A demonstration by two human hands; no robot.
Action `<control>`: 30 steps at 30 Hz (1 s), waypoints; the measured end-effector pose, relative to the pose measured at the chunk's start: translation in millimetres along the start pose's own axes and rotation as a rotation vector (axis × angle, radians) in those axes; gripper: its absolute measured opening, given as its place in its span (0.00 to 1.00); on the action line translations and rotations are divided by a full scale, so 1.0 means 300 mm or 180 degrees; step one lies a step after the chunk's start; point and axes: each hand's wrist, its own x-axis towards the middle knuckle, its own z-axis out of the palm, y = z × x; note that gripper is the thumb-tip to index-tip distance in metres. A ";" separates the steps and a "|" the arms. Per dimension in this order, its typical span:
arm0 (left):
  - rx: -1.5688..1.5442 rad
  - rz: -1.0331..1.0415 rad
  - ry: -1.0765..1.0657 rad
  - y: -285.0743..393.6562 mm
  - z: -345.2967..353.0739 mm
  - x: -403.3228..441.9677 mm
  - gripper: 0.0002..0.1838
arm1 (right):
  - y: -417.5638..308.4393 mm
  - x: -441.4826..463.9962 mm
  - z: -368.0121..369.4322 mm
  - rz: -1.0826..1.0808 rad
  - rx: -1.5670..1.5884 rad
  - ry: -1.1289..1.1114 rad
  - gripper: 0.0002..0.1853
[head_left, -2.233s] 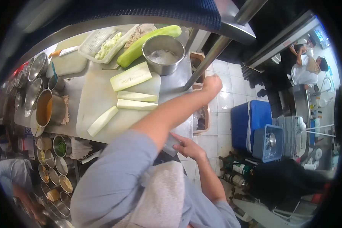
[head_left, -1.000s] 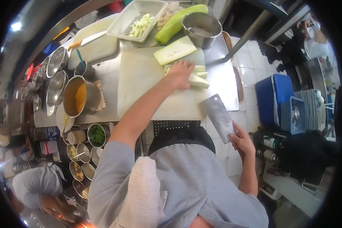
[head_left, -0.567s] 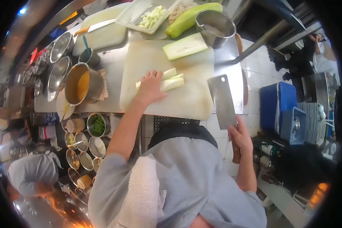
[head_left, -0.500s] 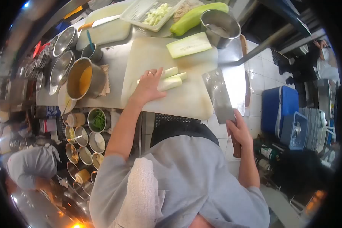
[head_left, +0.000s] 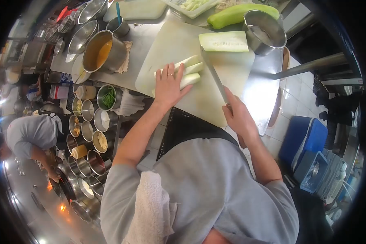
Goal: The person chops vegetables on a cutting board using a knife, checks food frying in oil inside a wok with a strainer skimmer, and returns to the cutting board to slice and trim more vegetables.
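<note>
My left hand lies with spread fingers on several long pale green vegetable strips on the white cutting board. My right hand is closed round the handle of a cleaver. Its blade is seen nearly edge-on, over the board just right of the strips. A wider cut slab of the vegetable lies flat near the board's far edge. Behind it is a whole green vegetable, beside a metal pot.
A pot of orange liquid and metal bowls stand at the left. Below them are several small containers. Another person bends over a stove at lower left. A metal post and blue cooler are at the right.
The cleaver has moved from the board's right side to beside the strips, its blade turned edge-on. My left hand has stayed on the strips, which sit closer together. The view has shifted.
</note>
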 end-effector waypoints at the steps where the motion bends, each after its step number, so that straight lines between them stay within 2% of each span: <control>1: -0.0007 0.0006 0.0021 0.002 0.003 -0.001 0.43 | -0.017 0.012 0.016 0.0018 -0.0140 0.0003 0.33; 7: -0.0128 0.0214 0.0166 -0.032 0.023 0.012 0.42 | -0.060 0.030 0.081 0.0092 0.0124 0.0085 0.33; 14: -0.0281 0.0373 0.0035 -0.060 0.010 0.057 0.41 | -0.080 0.034 0.097 0.0090 0.0258 0.0126 0.33; 16: -0.0296 0.0356 0.0066 -0.059 0.014 0.055 0.41 | -0.095 0.041 0.107 0.0109 -0.0007 0.0085 0.32; 18: -0.0277 0.0339 0.0134 -0.060 0.020 0.058 0.42 | -0.093 0.045 0.117 0.0086 -0.0187 0.0111 0.32; 21: -0.0402 0.0396 0.0646 -0.059 0.019 0.055 0.40 | -0.064 0.041 0.136 -0.0013 -0.0328 0.0228 0.31; 23: -0.0900 0.0449 0.0364 -0.081 -0.008 0.074 0.34 | -0.051 0.039 0.139 -0.0126 -0.0416 0.0321 0.29; 27: -0.1620 0.0748 -0.0277 -0.155 -0.041 0.155 0.24 | -0.064 0.044 0.132 0.0196 -0.0443 0.0200 0.20; 30: -0.1664 0.0763 -0.0572 -0.163 -0.072 0.194 0.21 | -0.090 0.057 0.109 0.0187 -0.0539 0.0204 0.14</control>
